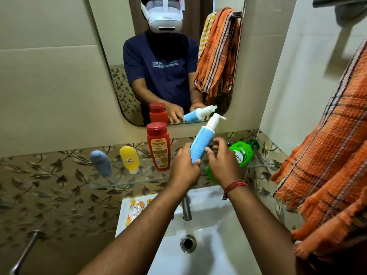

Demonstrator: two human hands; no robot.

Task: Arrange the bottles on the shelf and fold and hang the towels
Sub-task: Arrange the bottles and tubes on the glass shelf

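Observation:
Over the glass shelf [123, 182] I hold a blue pump bottle [201, 142] with a white pump head, tilted to the right. My left hand [184, 167] grips its base and my right hand [222, 161] closes around its lower side. On the shelf stand a red bottle [158, 147], a yellow tube [130, 158] and a grey tube [100, 162]. A green pump bottle [243, 152] leans behind my right hand. An orange checked towel [325, 167] hangs at the right.
A white sink [208, 231] with a metal tap [186, 207] lies below the shelf, with sachets [134, 212] on its left rim. A mirror [111, 46] above reflects the scene. A metal bar [23, 253] juts out at lower left.

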